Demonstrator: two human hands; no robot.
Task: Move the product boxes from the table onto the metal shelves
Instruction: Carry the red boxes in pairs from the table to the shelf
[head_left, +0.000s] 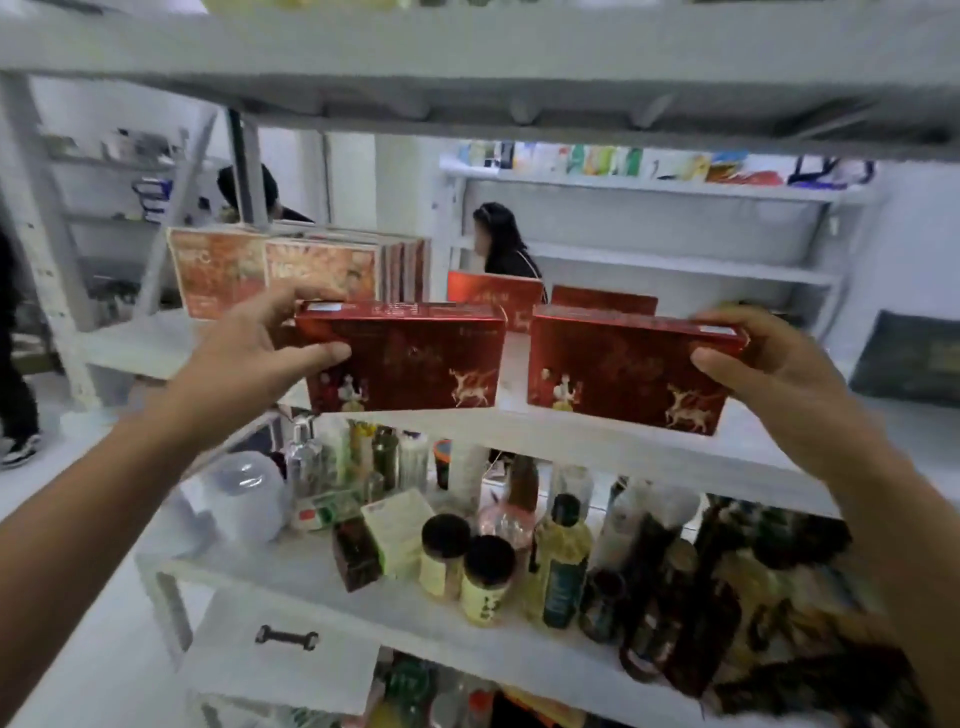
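I hold two matching red product boxes with a gold deer print, both upright at the front edge of the white metal shelf (597, 441). My left hand (260, 358) grips the left red box (410, 358) at its left end. My right hand (779, 374) grips the right red box (623, 374) at its right end. The bottoms of both boxes sit at or just above the shelf board; contact is unclear. Two more red boxes (498, 296) stand behind them on the same shelf. Further left, a row of orange boxes (270, 270) stands upright.
The shelf below (311, 577) is crowded with bottles (561, 561), jars (488, 577) and small cartons. Another shelf board (467, 67) runs overhead. Two people (504, 244) stand behind the rack, by further white shelving (675, 218). A dark item (909, 358) lies at the right.
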